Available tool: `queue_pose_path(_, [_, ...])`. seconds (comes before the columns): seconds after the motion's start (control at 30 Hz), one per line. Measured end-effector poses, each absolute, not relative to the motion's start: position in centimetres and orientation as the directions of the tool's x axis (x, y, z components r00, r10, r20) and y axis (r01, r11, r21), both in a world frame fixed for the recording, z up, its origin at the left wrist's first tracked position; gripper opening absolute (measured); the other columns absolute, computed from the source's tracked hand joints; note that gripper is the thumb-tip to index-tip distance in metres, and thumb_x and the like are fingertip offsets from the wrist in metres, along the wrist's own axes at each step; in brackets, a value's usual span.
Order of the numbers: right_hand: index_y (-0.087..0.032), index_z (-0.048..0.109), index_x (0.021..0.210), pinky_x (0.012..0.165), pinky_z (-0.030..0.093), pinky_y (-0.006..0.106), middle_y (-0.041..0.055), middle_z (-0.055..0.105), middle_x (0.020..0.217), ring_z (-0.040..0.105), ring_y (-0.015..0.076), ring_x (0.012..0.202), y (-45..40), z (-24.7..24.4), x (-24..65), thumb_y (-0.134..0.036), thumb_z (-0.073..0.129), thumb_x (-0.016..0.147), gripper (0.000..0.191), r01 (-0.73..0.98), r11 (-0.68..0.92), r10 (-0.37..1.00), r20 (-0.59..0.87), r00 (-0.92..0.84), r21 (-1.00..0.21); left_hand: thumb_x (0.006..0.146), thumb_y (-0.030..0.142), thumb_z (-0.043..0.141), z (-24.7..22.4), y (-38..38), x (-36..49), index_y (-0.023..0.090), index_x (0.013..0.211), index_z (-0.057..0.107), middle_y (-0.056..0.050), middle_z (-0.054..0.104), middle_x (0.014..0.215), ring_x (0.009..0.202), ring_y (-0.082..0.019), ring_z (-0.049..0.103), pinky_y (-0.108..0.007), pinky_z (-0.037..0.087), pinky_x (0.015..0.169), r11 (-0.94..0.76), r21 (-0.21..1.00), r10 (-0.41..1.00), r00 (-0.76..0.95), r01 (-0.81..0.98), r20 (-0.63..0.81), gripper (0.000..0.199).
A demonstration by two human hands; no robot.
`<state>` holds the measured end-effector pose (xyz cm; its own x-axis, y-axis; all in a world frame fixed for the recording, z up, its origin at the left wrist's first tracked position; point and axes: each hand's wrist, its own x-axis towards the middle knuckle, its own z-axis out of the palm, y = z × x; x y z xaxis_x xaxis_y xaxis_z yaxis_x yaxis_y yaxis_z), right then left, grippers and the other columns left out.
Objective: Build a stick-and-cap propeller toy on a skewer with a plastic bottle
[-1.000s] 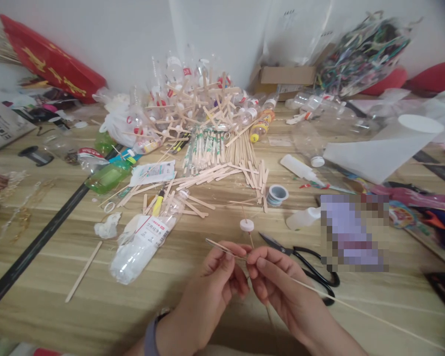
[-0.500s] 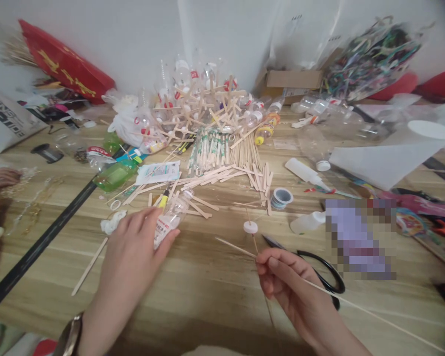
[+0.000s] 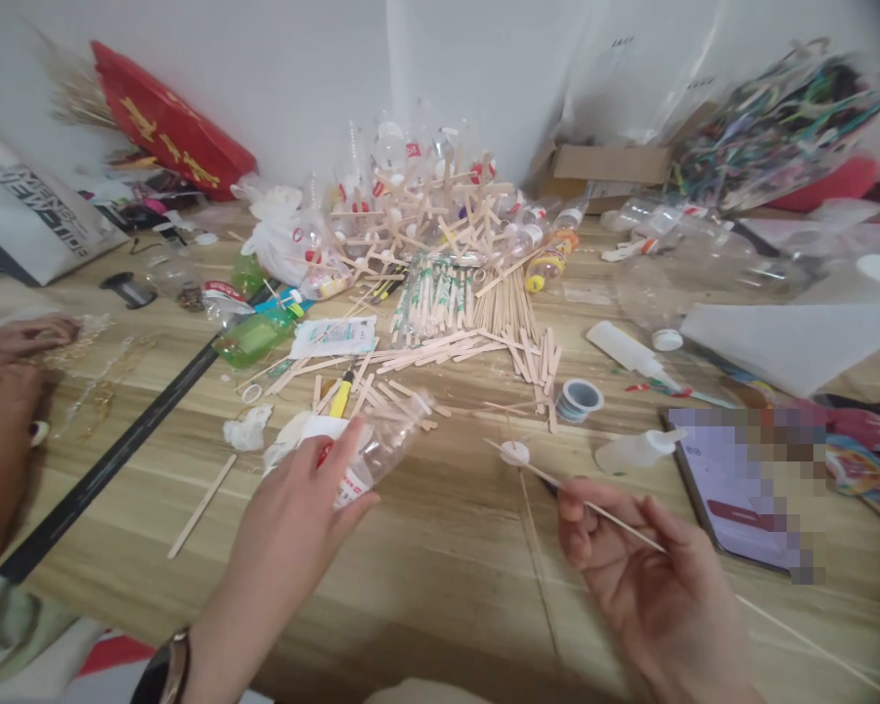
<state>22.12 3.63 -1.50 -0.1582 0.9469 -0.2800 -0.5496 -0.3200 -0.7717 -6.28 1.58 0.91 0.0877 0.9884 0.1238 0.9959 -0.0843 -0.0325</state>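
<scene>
My left hand (image 3: 293,528) is wrapped round a clear plastic bottle (image 3: 392,440) with a red and white label, its neck tilted away to the right. My right hand (image 3: 638,557) holds a long thin bamboo skewer (image 3: 620,523) loosely between curled fingers, and the skewer crosses the palm. The skewer's far end reaches a white bottle cap (image 3: 514,453); whether they touch I cannot tell. Another thin stick (image 3: 537,557) runs through or under that cap and toward me. Most of the black-handled scissors lies hidden behind my right hand.
Flat wooden sticks (image 3: 440,350) and wrapped chopsticks (image 3: 440,293) lie mid-table, before a pile of plastic bottles and stick crosses. A spool (image 3: 579,401), a glue bottle (image 3: 631,354) and a phone (image 3: 733,499) are on the right. Another person's hands (image 3: 29,337) rest at left.
My right hand has moved right and opened somewhat, and the capped stick is now apart from it. The bottle in my left hand has been lifted and turned. The view has shifted left.
</scene>
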Motion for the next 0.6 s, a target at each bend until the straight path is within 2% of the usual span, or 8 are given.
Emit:
queue_pose_path(0.17, [-0.024, 0.081, 0.084, 0.057, 0.048, 0.029, 0.0071, 0.070, 0.074, 0.057, 0.0174, 0.061, 4.0, -1.0, 22.5, -0.051, 0.068, 0.075, 0.031, -0.517, -0.327, 0.945, -0.289, -0.156, -0.791, 0.088, 0.032, 0.054, -0.5, -0.4, -5.1, 0.012, 0.140, 0.032, -0.015, 0.064, 0.106, 0.084, -0.027, 0.066, -0.037, 0.054, 0.069, -0.123, 0.037, 0.985, 0.118, 0.992, 0.126, 0.060])
queue_pose_path(0.3, [-0.024, 0.081, 0.076, 0.049, 0.046, 0.028, 0.0071, 0.069, 0.066, 0.055, 0.0162, 0.054, 4.0, -0.5, 22.1, -0.052, 0.072, 0.071, 0.030, -0.463, -0.312, 0.949, -0.298, -0.106, -0.829, 0.078, 0.018, 0.060, -1.6, -1.6, -4.2, 0.010, 0.135, 0.039, -0.017, 0.061, 0.111, 0.097, -0.031, 0.063, -0.044, 0.054, 0.080, -0.145, 0.012, 0.985, 0.144, 0.989, 0.095, 0.061])
queue_pose_path(0.37, [-0.022, 0.081, 0.075, 0.047, 0.046, 0.028, 0.0080, 0.069, 0.066, 0.056, 0.0166, 0.052, 4.0, -0.4, 22.1, -0.052, 0.073, 0.070, 0.031, -0.427, -0.324, 0.945, -0.310, -0.104, -0.844, 0.075, 0.014, 0.062, -1.8, -1.9, -4.0, 0.012, 0.134, 0.042, -0.017, 0.061, 0.111, 0.097, -0.032, 0.063, -0.046, 0.054, 0.080, -0.143, 0.005, 0.988, 0.142, 0.990, 0.060, 0.063])
queue_pose_path(0.5, [-0.020, 0.081, 0.078, 0.048, 0.047, 0.027, 0.0079, 0.069, 0.065, 0.055, 0.0154, 0.051, 3.8, -0.7, 22.8, -0.051, 0.073, 0.069, 0.033, -0.379, -0.361, 0.933, -0.334, -0.138, -0.852, 0.073, 0.021, 0.067, -1.5, -2.3, -3.9, 0.011, 0.135, 0.042, -0.021, 0.059, 0.121, 0.105, -0.037, 0.060, -0.051, 0.053, 0.084, -0.175, 0.034, 0.984, 0.173, 0.984, 0.045, 0.067])
queue_pose_path(0.6, [-0.019, 0.081, 0.082, 0.050, 0.047, 0.025, 0.0067, 0.069, 0.068, 0.056, 0.0137, 0.052, 3.5, -1.2, 23.3, -0.049, 0.073, 0.071, 0.033, -0.364, -0.387, 0.921, -0.336, -0.198, -0.847, 0.075, 0.020, 0.063, -1.5, -2.6, -4.0, 0.011, 0.132, 0.044, -0.022, 0.060, 0.124, 0.111, -0.038, 0.058, -0.053, 0.051, 0.087, -0.234, 0.083, 0.972, 0.231, 0.969, 0.042, 0.061])
